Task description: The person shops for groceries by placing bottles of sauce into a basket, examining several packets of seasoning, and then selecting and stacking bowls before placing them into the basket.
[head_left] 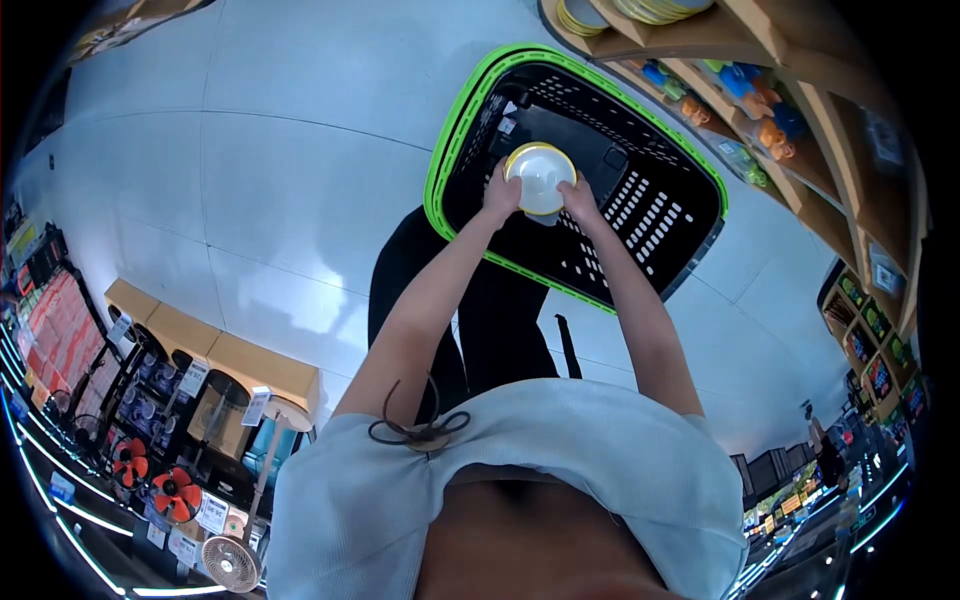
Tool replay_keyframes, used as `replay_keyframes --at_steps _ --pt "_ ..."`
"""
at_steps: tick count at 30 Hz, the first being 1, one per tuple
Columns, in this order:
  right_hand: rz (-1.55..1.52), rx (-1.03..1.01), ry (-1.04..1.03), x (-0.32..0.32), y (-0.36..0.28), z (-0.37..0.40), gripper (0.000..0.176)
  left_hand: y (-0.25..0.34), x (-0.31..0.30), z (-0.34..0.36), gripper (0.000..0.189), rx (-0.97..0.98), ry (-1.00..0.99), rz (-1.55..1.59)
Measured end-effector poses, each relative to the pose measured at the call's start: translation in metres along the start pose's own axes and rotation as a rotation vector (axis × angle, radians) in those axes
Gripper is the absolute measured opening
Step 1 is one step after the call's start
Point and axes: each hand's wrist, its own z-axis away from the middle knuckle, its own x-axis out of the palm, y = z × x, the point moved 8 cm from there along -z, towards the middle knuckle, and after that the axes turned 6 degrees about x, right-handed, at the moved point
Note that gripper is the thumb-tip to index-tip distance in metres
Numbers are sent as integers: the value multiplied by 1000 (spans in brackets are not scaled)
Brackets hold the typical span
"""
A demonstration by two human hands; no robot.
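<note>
A white bowl with a yellow rim is held between both my hands, above the inside of a shopping basket. My left hand grips the bowl's left side, fingers wrapped around the edge. On the opposite side my right hand holds the rim, thumb on top. The black basket with a bright green rim stands below, its walls full of slots. Something pale shows just under the bowl, too hidden to make out.
Wooden shelves at the upper right hold stacked yellow-rimmed dishes and colourful items. Fans and boxes with price tags stand on a display at the lower left. Grey floor stretches left of the basket. Another person is far off at the right.
</note>
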Motion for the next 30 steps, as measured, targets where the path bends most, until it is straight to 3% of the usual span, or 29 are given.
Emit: replay_keyframes --at_steps 1,4,12,15,22,27,30 --pt "-74 58 -80 5 -8 -3 49 -6 4 -16 58 -60 -42 87" --pt "-83 73 -50 25 23 -65 47 -26 7 -63 61 -144 -70 29" --pt "-170 283 -126 55 60 -157 46 -54 14 -161 60 -146 -48 -63" --pt "-230 364 -127 51 56 -173 44 -58 21 -187 61 -131 -56 -49" --pt "-289 342 -85 66 59 -189 46 -77 13 -216 54 -139 4 -37" --pt "-355 331 -90 76 72 -199 49 -87 8 -225 55 -2 13 -9" --pt "-409 296 -211 82 57 -182 55 -94 -1 -230 62 133 16 -126"
